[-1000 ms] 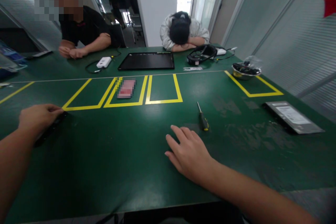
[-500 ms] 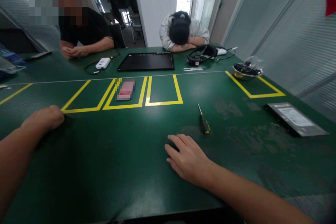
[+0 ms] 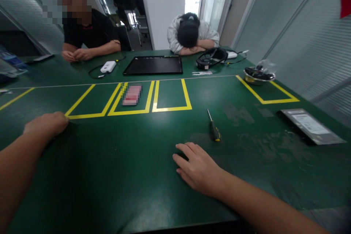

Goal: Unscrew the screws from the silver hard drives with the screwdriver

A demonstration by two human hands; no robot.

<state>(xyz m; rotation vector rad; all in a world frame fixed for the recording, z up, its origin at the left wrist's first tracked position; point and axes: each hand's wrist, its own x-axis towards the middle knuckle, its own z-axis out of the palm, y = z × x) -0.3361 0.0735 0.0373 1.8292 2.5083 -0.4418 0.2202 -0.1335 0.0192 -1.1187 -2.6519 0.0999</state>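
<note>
My left hand (image 3: 48,126) rests closed on the green table, near the lower left corner of a yellow tape outline (image 3: 87,116). Its fingers are curled under, so whatever they may hold is hidden. Palm down, my right hand (image 3: 196,166) lies on the tabletop with the fingers apart and nothing in them. Just beyond it is a screwdriver (image 3: 214,131) with a black and yellow handle, its shaft pointing away from me. A pink, blurred flat object (image 3: 132,95) lies inside another taped outline, out of reach of both hands.
A flat black panel (image 3: 153,65), a white box with a cable (image 3: 108,67) and a black headset (image 3: 210,58) lie farther back. To the right are a metal bowl (image 3: 259,76) of dark items and a hard drive (image 3: 311,126). Two people sit across the table.
The person at the far left has shifted a little to the right. Both my hands and the objects stay where they were; the view has moved very slightly.
</note>
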